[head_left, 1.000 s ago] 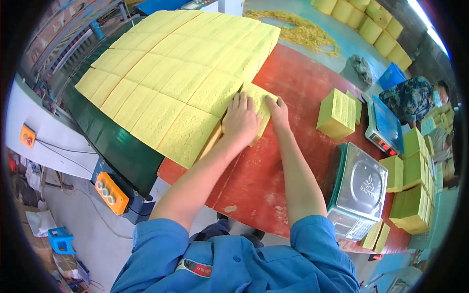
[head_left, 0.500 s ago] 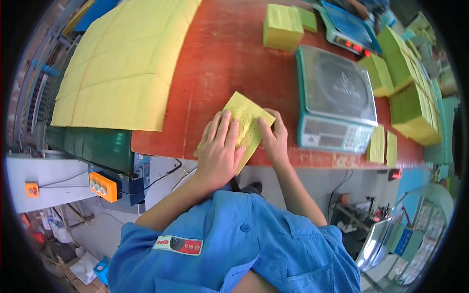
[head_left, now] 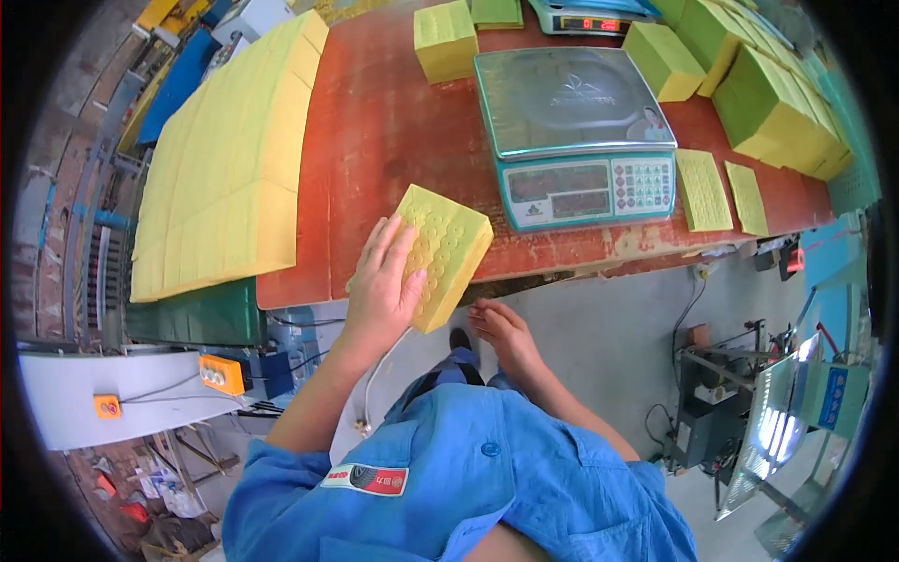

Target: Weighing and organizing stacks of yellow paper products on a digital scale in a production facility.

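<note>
A thick stack of yellow paper [head_left: 454, 248], its top sheet punched with rows of rounded marks, is tilted at the near edge of the red table. My left hand [head_left: 382, 290] grips it along its left side, fingers and thumb over the top face. Just below and right of the stack, my right hand [head_left: 506, 332] is apart from it, fingers loosely bent and holding nothing. A teal and grey weighing scale [head_left: 576, 103] stands on the table to the right, its pan bare.
Large bundles of yellow paper [head_left: 220, 159] cover the left of the red table [head_left: 375, 122]. A paper block [head_left: 445, 42] sits at the back, more stacks [head_left: 777, 108] at the right. Two thin piles [head_left: 704, 190] lie beside the scale. An orange button box [head_left: 222, 375] is below left.
My right hand has let go of the paper stack and dropped toward me. The stack, still in my left hand, is tipped so its right side shows. The view has shifted.
</note>
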Tool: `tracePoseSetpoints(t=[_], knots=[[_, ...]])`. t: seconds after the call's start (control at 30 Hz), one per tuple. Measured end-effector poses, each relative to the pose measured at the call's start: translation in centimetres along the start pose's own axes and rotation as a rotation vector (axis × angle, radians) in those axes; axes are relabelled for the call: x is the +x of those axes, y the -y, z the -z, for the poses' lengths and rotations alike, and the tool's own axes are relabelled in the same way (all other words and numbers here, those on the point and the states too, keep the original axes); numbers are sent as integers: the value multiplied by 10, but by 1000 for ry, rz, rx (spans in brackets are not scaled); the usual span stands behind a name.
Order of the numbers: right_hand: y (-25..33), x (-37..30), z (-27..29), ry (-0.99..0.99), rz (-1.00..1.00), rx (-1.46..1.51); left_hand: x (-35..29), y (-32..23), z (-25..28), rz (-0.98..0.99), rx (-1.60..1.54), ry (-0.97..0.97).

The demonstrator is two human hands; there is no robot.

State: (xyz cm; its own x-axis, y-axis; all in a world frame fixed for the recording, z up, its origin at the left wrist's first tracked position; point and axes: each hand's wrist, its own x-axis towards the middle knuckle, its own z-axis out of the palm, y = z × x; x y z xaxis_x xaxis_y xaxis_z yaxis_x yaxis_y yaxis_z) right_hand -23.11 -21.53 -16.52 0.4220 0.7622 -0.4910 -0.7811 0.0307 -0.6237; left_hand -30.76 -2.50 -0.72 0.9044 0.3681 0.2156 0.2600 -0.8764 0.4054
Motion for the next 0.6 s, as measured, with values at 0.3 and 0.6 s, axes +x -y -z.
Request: tracePoseSetpoints(t=[0.3,0.6], knots=[[-10,28,-50,147,-19,466,2,18,-13,-101,77,-36],[14,3,-96,33,96,148,-23,122,-8,175,-952,-1]])
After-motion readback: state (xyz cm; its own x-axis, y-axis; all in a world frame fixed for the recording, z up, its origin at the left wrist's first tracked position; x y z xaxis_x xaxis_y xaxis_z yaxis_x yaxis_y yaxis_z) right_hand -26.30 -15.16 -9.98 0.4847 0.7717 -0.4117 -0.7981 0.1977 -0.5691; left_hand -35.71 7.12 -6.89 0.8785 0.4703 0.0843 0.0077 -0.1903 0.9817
